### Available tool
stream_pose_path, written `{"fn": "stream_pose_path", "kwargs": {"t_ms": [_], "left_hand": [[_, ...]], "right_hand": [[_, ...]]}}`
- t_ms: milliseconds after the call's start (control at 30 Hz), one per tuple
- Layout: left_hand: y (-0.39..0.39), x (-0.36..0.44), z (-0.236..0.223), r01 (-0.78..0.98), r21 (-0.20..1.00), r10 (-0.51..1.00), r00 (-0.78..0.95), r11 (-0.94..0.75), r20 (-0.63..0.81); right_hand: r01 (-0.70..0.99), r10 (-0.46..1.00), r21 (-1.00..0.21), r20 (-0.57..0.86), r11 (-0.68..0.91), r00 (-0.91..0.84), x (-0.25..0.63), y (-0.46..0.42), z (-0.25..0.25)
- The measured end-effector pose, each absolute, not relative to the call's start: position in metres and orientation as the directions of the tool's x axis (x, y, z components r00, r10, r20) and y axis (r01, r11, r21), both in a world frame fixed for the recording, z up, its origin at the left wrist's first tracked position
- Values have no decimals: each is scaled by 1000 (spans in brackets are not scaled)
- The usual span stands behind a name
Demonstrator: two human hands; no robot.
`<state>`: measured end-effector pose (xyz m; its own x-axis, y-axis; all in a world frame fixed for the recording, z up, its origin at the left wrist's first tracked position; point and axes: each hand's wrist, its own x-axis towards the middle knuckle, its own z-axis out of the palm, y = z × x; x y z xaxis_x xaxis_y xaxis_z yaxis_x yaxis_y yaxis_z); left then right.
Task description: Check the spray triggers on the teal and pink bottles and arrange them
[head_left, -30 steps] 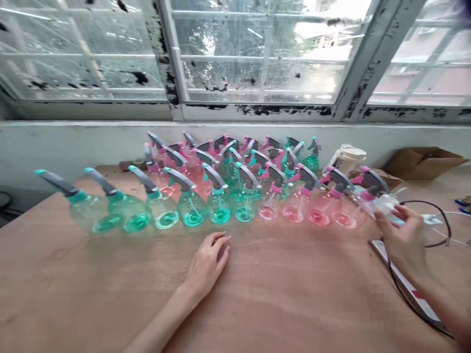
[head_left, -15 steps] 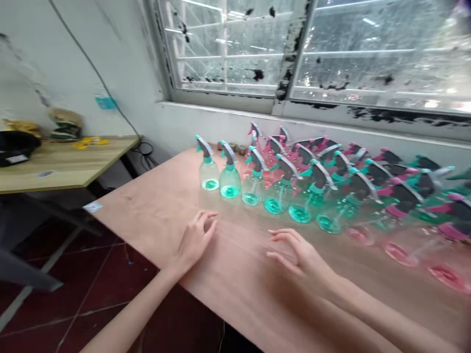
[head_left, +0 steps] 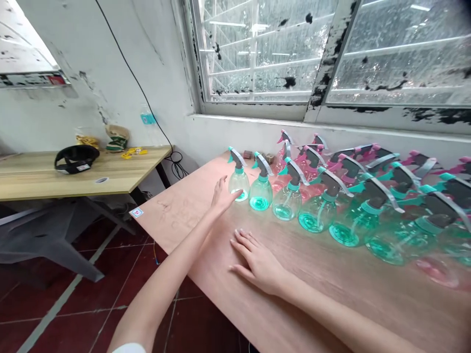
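My left hand (head_left: 222, 197) is at the left end of the front row, its fingers apart and its thumb in front of the base of a clear spray bottle (head_left: 238, 180) with a teal-and-grey trigger head. Whether the thumb touches the bottle I cannot tell. Lower down, my right hand (head_left: 255, 260) rests palm down on the wooden tabletop (head_left: 221, 264), fingers stretched and holding nothing. A green-tinted spray bottle (head_left: 261, 191) stands just right of the first one, and another clear spray bottle (head_left: 287, 201) follows it. All three are upright.
More teal-topped spray bottles (head_left: 353, 218) continue rightward, with pink-topped spray bottles (head_left: 309, 159) behind them. Small brownish blocks (head_left: 268, 158) lie by the wall. A side table (head_left: 110, 176) at left bears a black headband-like item (head_left: 76, 158). A grey plastic stool (head_left: 55, 245) is below.
My left hand has reached forward to the leftmost spray bottle. My right hand has come down flat on the tabletop. The view has swung left.
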<state>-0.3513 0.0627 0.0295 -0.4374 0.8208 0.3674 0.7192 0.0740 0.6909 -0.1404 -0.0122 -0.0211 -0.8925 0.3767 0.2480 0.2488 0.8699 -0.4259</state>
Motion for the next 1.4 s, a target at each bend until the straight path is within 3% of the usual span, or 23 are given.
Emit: {"fn": "stream_pose_path", "kwargs": {"t_ms": [200,367,633,767,900,1067,1267,1400], "left_hand": [[89,-352,39,760,650,863,-316,-18,394],[83,-364,46,781,622,846,-369,58,385],[-4,-364,46,805,577,851,-396,141,345],[-56,-325,37,821,558,878,-352,123,324],[-84,-272,29,840,540,925,-174,-40,338],[-77,-194,22,734,612,940,105,-295,326],[-39,-89,8,532,654,843,351,-539,409],[-20,-31,2,426,665,781,449,-614,434]], "right_hand": [[243,394,-458,270,855,-878,-140,-13,-20],[222,394,-474,301,852,-869,-141,-12,-22],[151,322,-499,277,853,-905,-98,-7,-16],[199,392,-543,267,816,-880,-40,-6,-18],[314,550,-610,245,727,-798,25,-5,-22],[412,771,-742,217,529,-598,90,-7,5],[242,770,-768,452,593,-451,120,-12,54],[243,807,-777,508,581,-302,136,-8,61]]}}
